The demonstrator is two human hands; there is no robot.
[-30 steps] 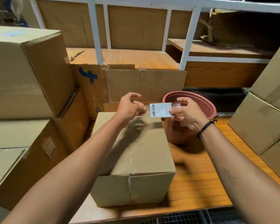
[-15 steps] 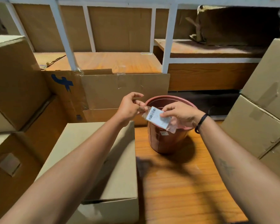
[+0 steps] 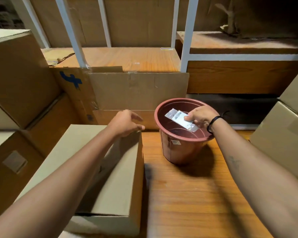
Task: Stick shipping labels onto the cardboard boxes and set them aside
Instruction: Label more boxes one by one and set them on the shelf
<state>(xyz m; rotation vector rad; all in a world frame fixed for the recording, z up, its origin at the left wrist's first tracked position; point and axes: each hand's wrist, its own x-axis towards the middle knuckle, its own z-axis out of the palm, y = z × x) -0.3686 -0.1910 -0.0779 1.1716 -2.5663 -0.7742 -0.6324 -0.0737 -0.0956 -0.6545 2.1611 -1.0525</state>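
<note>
So the cardboard box [image 3: 67, 152] up front has no label on top that I can see, so I'd say the sticking isn't done yet. The right hand [image 3: 200, 115] pinches the shipping label [image 3: 178, 117], clear film attached, over the open brown pot [image 3: 179, 150]. The left hand [image 3: 126, 123] hangs at the box's far corner, fingers loosely spread, holding nothing. Wooden table [image 3: 187, 203], stacked cartons [image 3: 15, 74] both sides, white shelf frame [image 3: 184, 40] behind, pretty dim
</note>
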